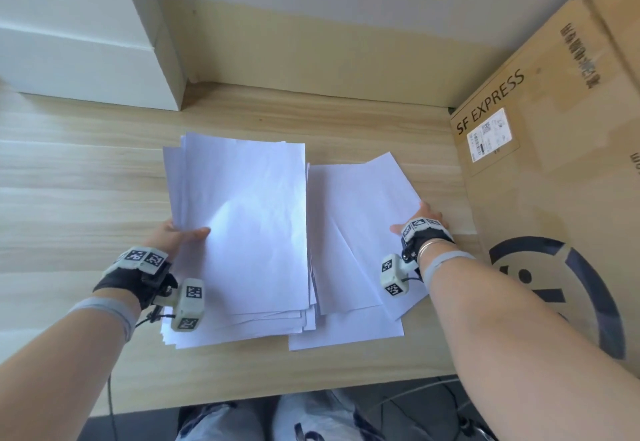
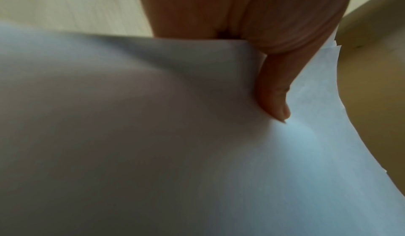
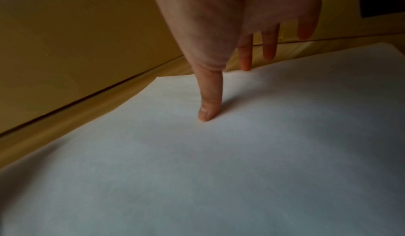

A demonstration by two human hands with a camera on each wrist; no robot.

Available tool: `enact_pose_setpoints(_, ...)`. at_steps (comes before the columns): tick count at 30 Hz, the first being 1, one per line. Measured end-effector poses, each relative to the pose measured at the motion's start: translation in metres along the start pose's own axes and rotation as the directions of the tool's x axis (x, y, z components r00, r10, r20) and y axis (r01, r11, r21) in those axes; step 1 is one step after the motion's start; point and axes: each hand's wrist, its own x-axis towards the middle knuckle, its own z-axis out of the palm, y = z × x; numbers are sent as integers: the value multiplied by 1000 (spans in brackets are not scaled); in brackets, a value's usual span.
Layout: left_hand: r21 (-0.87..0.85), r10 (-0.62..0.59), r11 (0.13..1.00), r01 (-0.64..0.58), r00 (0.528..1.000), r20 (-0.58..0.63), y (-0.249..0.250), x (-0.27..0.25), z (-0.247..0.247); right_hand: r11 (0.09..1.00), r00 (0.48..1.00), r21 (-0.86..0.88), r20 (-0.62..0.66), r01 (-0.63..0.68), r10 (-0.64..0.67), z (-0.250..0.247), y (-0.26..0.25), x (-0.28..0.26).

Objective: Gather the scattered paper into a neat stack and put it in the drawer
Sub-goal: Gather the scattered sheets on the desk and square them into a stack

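Note:
Two loose piles of white paper lie side by side on the wooden desk [image 1: 86, 198]. My left hand [image 1: 183, 233] grips the left pile [image 1: 249, 226] at its left edge. The thumb [image 2: 274, 92] lies on the top sheet [image 2: 153, 135], the fingers are hidden under the paper, and that edge is raised. My right hand [image 1: 420, 221] rests at the right edge of the right pile [image 1: 360, 219]. Its thumb [image 3: 209, 101] presses on the top sheet [image 3: 219, 170], while its straight fingers [image 3: 245, 57] reach down at the sheet's edge. No drawer is in view.
A large SF EXPRESS cardboard box [image 1: 540, 170] stands close against the right pile and my right hand. A white block [image 1: 86, 60] sits at the back left. A low wooden wall [image 1: 311, 56] closes the back. The desk's front edge [image 1: 277, 399] is near my knees.

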Motion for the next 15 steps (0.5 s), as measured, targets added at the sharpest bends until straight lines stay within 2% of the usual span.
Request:
enact_pose_setpoints(6, 6, -18, 1000, 18, 1000, -14, 0, -2, 4, 1000, 1000, -9, -1, -15, 15, 0, 12, 14)
enact_pose_setpoints(10, 28, -14, 999, 15, 999, -34, 0, -3, 3, 998, 1000, 69, -21, -2, 4, -2, 16, 14)
enact_pose_setpoints(12, 33, -28, 999, 29, 999, -28, -1, 0, 0, 994, 999, 93, -15, 51, -50, -8, 16, 15)
enact_pose_setpoints(15, 12, -42, 999, 43, 999, -10, -2, 2, -8, 995, 993, 9, 56, 104, -104, -19, 12, 12)
